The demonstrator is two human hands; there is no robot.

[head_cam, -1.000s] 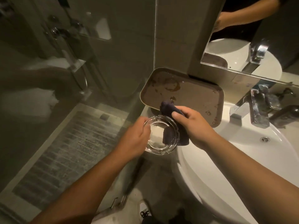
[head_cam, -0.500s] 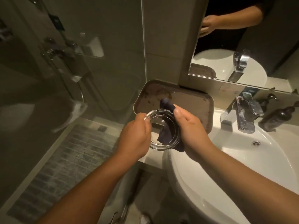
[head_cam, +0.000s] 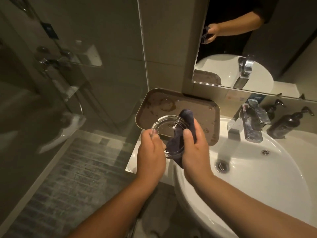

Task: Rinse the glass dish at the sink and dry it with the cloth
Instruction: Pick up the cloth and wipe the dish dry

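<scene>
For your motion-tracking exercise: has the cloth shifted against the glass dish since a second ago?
Yes. The cloth now drapes further across the glass dish, toward its near rim, pressed by the right hand; the left hand grips the rim.

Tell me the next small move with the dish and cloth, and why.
Probably turn the round clear glass dish a little in the left hand so the dark blue cloth reaches an unwiped stretch of rim. The right hand presses the cloth over only the dish's right edge, while the far inner face shows droplets. Both are held over the stained brown tray.
</scene>
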